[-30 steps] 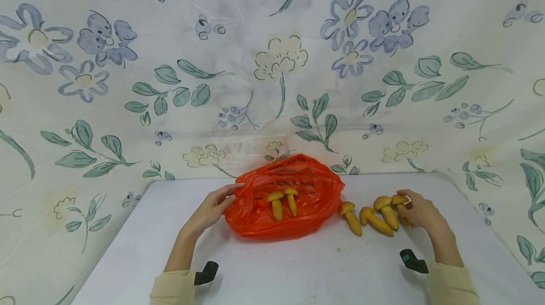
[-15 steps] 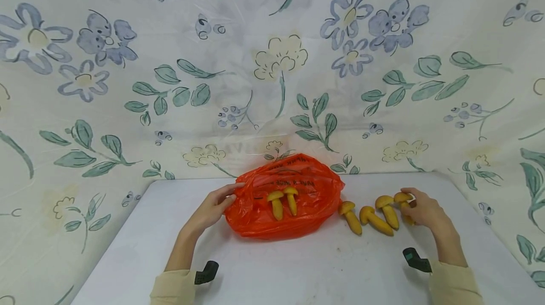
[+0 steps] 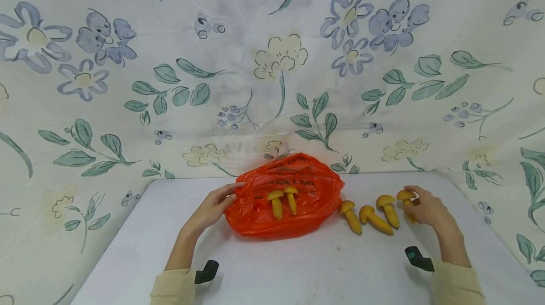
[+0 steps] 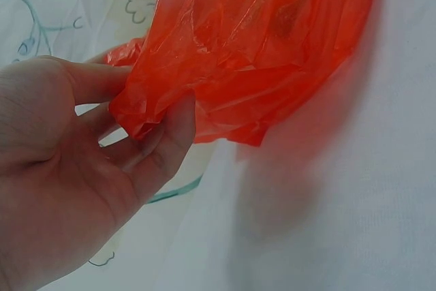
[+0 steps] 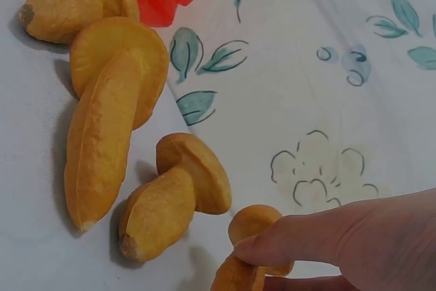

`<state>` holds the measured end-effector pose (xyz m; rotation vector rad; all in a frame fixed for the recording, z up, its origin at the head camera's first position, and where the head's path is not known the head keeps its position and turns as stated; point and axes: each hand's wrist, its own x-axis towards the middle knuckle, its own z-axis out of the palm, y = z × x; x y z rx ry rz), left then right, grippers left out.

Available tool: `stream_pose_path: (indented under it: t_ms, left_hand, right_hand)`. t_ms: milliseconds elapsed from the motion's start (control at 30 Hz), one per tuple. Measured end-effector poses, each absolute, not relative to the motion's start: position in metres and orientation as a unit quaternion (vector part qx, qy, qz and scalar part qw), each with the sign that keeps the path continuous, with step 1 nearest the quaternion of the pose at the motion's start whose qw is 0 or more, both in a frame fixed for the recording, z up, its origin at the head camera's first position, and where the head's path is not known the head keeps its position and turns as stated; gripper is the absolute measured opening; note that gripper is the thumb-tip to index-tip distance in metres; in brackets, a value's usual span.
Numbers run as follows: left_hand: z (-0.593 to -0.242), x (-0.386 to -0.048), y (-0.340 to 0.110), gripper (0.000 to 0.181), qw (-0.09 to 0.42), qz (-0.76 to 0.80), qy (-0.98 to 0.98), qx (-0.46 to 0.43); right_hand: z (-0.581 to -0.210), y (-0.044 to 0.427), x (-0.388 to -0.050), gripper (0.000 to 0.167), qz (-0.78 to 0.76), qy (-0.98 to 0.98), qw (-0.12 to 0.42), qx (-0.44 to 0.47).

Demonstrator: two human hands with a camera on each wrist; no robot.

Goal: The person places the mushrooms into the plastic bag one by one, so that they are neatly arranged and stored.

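A crumpled red plastic bag [image 3: 317,210] with dark print lies at the back of the white table. My left hand [image 3: 214,206] grips its left edge, and the left wrist view shows the thumb and fingers around the thin plastic [image 4: 225,66]. Two yellow-brown mushrooms [image 3: 277,206] rest on the bag. To its right is a loose row of more mushrooms [image 3: 375,221] on the table. At the row's right end my right hand [image 3: 427,209] pinches a mushroom [image 3: 406,195] between thumb and fingers; the hand partly covers its stem.
The white table [image 3: 289,272] meets a floral cloth [image 3: 272,82] behind the bag. Small dark specks dot the tabletop. A black device [image 3: 207,272] sits at the left wrist and another black device [image 3: 418,258] at the right wrist.
My right hand has shifted slightly right with its mushroom, widening the gap to the neighbouring one, which has also moved a little right. My left hand and the bag look unchanged.
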<state>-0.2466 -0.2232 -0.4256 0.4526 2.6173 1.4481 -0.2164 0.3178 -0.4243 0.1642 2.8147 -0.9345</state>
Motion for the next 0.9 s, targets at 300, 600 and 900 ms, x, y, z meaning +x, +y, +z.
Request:
stream_pose_path:
  t_ms: [300, 600, 900]
  left_hand:
    - [-0.425, -0.247, -0.223, 0.041, 0.056, 0.475, 0.866, 0.147]
    - [-0.427, -0.248, -0.224, 0.041, 0.056, 0.478, 0.863, 0.154]
    - [-0.427, -0.249, -0.224, 0.041, 0.052, 0.478, 0.863, 0.157]
  right_hand:
    - [-0.417, 0.315, -0.216, 0.06, -0.297, 0.951, 0.067, 0.048]
    - [-0.408, 0.306, -0.21, 0.059, -0.274, 0.96, 0.045, 0.037]
    - [-0.398, 0.296, -0.208, 0.058, -0.262, 0.964, 0.032, 0.028]
